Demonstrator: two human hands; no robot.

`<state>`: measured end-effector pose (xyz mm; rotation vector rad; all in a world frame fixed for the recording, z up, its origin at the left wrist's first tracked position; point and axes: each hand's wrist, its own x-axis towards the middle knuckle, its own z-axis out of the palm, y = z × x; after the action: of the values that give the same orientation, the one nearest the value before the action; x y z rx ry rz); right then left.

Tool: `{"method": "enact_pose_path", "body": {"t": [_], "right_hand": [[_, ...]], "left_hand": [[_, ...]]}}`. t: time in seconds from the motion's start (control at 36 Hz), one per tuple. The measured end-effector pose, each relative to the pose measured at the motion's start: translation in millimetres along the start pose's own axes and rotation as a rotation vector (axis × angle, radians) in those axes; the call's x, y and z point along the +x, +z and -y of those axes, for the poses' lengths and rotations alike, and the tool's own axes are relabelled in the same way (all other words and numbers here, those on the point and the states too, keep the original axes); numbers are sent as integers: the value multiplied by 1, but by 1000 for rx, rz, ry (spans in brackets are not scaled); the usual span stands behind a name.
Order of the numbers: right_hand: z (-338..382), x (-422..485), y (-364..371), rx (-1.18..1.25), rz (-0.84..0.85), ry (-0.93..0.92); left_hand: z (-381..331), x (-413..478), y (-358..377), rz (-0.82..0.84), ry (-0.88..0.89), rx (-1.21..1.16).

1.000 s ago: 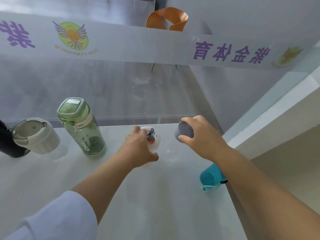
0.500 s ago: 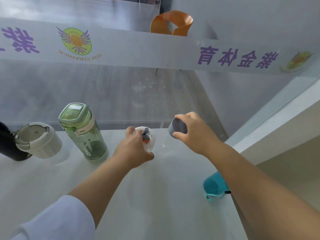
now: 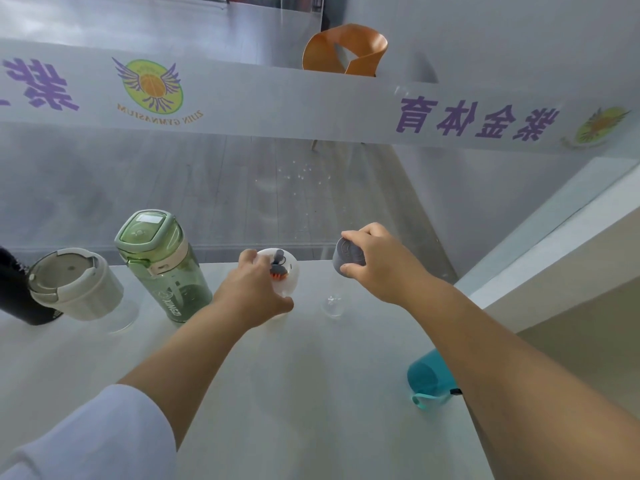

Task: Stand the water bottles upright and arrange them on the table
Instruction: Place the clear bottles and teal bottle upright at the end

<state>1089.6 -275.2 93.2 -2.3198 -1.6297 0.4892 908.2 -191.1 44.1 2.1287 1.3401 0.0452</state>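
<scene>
The left hand point(image 3: 256, 292) wraps a clear bottle with a white lid point(image 3: 282, 271), upright, lid toward the camera. The right hand point(image 3: 375, 263) pinches the grey cap point(image 3: 348, 256) of a transparent bottle – its clear base point(image 3: 333, 304) on the white table point(image 3: 294, 393), axis upright, slightly tilted. A smooth green bottle point(image 3: 162, 265) stands left; a teal bottle point(image 3: 429, 375) lies near the right edge.

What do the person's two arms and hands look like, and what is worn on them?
The left arm wears a white sleeve pushed up to about the elbow, so the forearm is bare. The right arm is bare as far as the picture shows, with no sleeve. On the left hand and right hand no gloves, rings, watch or bracelet show.
</scene>
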Motion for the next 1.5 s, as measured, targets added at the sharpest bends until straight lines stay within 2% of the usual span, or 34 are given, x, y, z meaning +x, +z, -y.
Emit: {"method": "enact_pose_path", "body": {"t": [0.44, 0.67, 0.83, 1.0, 1.28, 1.5], "right_hand": [[-4, -4, -7, -16, 28, -7], [-2, -24, -27, -2, -50, 22], [-6, -57, -33, -55, -47, 64], [-17, -96, -32, -73, -65, 116], [-43, -146, -32, -224, -56, 232], [-72, -158, -25, -198, 74, 314]], "left_hand": [[-2, -16, -14, -31, 6, 102], [3, -36, -27, -58, 16, 164], [11, -53, -36, -57, 68, 237], [7, -67, -30, 6, 141, 335], [-18, -79, -2, 128, 244, 360], [-39, -79, 18, 144, 265, 356]]}}
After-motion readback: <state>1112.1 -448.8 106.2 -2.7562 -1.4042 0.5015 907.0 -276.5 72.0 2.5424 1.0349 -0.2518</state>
